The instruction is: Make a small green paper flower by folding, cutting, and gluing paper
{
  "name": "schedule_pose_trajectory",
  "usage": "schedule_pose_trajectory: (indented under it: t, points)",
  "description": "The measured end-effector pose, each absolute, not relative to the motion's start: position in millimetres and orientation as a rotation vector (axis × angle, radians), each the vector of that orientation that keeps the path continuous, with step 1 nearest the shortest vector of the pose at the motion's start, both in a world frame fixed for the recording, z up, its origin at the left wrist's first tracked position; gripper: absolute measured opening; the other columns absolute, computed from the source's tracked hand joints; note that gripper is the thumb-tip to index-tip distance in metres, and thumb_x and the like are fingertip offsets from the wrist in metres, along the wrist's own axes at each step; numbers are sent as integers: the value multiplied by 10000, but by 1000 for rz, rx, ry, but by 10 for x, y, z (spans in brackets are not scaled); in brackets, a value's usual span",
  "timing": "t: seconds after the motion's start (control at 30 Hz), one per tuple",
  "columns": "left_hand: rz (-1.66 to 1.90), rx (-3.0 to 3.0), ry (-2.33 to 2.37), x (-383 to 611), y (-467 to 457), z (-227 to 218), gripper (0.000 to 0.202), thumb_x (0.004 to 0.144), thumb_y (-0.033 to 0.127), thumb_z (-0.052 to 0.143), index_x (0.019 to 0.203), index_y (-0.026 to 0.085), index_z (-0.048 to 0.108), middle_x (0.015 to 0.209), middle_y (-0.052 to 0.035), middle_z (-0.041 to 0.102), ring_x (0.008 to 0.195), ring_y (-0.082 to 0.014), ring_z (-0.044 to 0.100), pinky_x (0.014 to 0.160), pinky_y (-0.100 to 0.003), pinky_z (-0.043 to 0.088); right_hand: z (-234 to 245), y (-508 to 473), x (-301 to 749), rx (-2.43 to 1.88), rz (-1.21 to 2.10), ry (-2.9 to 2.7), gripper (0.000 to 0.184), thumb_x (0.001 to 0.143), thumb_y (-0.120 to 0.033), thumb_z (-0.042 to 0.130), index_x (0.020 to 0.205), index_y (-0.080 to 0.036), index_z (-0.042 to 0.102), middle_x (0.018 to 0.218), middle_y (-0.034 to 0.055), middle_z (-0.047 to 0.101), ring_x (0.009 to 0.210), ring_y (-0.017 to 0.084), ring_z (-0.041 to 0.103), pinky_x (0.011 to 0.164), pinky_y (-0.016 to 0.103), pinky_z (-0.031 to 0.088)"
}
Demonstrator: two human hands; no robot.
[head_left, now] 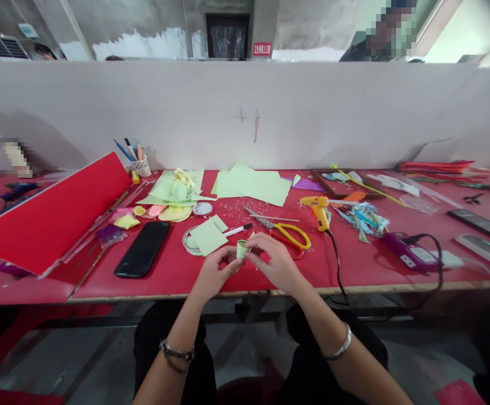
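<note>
My left hand and my right hand meet near the front edge of the red table. Together they pinch a small roll of light green paper, held upright between the fingertips. Both hands are closed on it. Just behind the hands lie a square of green paper on a ring of tape, a white marker pen and yellow-handled scissors. A yellow glue gun stands to the right of the scissors.
A black phone lies to the left. A red board leans at the far left, by a cup of pens. Green sheets, paper scraps, a purple device with black cable and remotes crowd the table. A grey partition stands behind.
</note>
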State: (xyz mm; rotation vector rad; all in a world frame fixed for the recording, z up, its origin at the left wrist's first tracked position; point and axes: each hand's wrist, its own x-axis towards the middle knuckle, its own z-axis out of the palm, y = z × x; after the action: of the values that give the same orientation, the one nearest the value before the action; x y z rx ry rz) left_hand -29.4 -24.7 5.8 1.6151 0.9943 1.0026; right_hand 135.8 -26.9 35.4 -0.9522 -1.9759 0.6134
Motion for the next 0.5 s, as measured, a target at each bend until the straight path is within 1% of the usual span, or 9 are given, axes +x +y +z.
schedule_pose_trajectory:
  t: [0.1, 0.17, 0.27, 0.33, 0.37, 0.43, 0.5]
  points:
    - [1064, 1584, 1016, -363, -224, -29, 305, 848, 384, 404, 975, 129, 514, 675, 11, 535, 540, -84, 475, 571, -211, 404, 345, -167, 1391, -990, 737, -1929, 111, 821, -268, 495, 801, -177, 555, 819, 41, 579, 743, 135, 554, 673, 246, 453]
    - [1121, 1623, 1102, -423, -190, -117, 304, 881, 367, 327, 975, 138, 504, 723, 0, 547, 536, -77, 477, 592, -218, 400, 314, -51, 1430, -1067, 800, -1881, 129, 807, -291, 507, 786, -172, 554, 775, 29, 579, 697, 129, 553, 655, 244, 448]
    - [1061, 1732, 1254, -490, -142, -233, 233, 874, 318, 344, 889, 153, 508, 670, 13, 535, 539, -88, 477, 559, -207, 376, 257, 186, 1483, -1174, 949, -1853, 175, 799, -329, 496, 783, -166, 556, 679, 1, 567, 598, 115, 547, 585, 233, 435]
    - [1017, 1769, 1251, -503, -130, -270, 232, 881, 302, 321, 856, 157, 500, 638, 18, 527, 529, -91, 479, 548, -205, 372, 232, 371, 1490, -1240, 924, -1848, 199, 805, -334, 475, 798, -158, 566, 706, 5, 586, 610, 112, 555, 601, 232, 434]
    - [1004, 1783, 1240, -502, -130, -276, 238, 884, 298, 311, 848, 157, 499, 623, 20, 521, 525, -92, 479, 545, -204, 372, 225, 467, 1483, -1291, 848, -1860, 210, 810, -330, 461, 799, -155, 578, 716, 10, 600, 627, 115, 557, 607, 231, 431]
    - [978, 1813, 1229, -495, -135, -274, 241, 879, 293, 320, 844, 156, 515, 602, 23, 513, 524, -94, 483, 538, -199, 372, 217, 659, 1446, -1385, 708, -1989, 225, 820, -310, 435, 816, -155, 598, 812, 24, 632, 720, 122, 576, 672, 234, 432]
    - [960, 1849, 1244, -492, -142, -266, 242, 863, 285, 349, 844, 154, 552, 601, 17, 527, 541, -99, 497, 550, -197, 383, 204, 835, 1393, -1425, 700, -2026, 257, 835, -310, 407, 865, -148, 605, 840, 33, 646, 728, 123, 583, 665, 229, 437]
